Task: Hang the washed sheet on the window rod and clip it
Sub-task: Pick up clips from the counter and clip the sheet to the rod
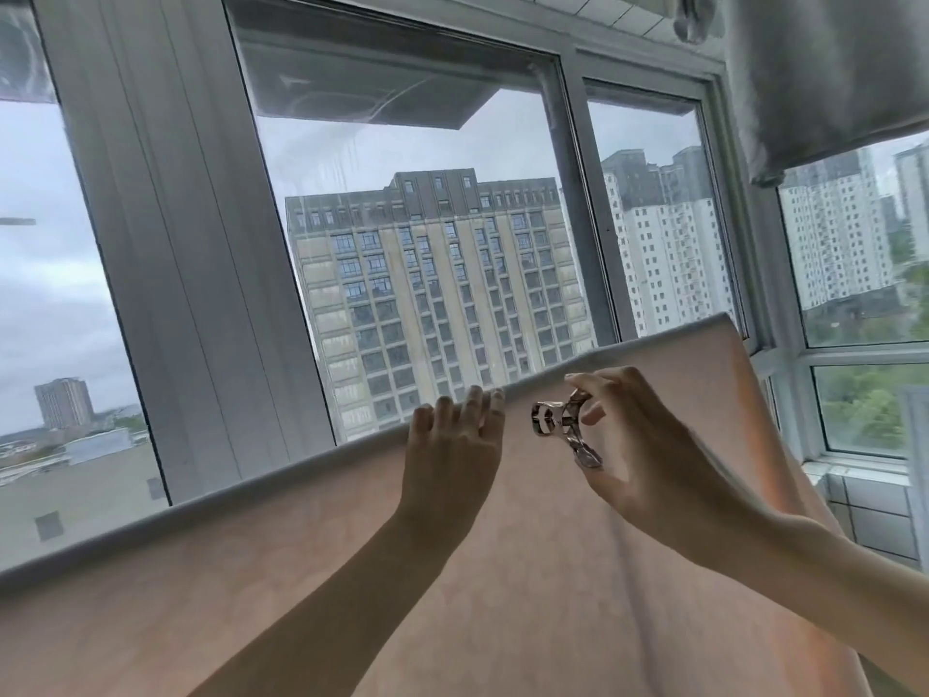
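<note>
the pale pink washed sheet (502,570) is already draped over the window rod, its folded top edge running as a grey-white band from the lower left of the frame up to the right of centre; the rod itself is hidden under the cloth. the left hand (452,445), at the centre of the frame, lies flat and open against the sheet with its fingertips (472,397) curled over the top fold, holding nothing but pressing the cloth in place. just to its right, the right hand (648,445) is closed around a shiny silver metal spring clip (563,427), thumb and forefinger on the handles, with the clip's round mouth pointing left toward the fold and not yet touching it. whether the mouth is squeezed wide enough to pass over rod and cloth cannot be told from here. the step in hand looks to be the clipping. to do it well, the handles should be squeezed fully, the mouth turned to face the fold squarely and brought over the top edge beside the left fingertips, clear of them, so it bites both layers and the rod beneath. the left hand should keep the cloth smooth and taut until the clip seats, since wet fabric may slide. a grey cloth (829,72) hangs at the upper right, well apart.
</note>
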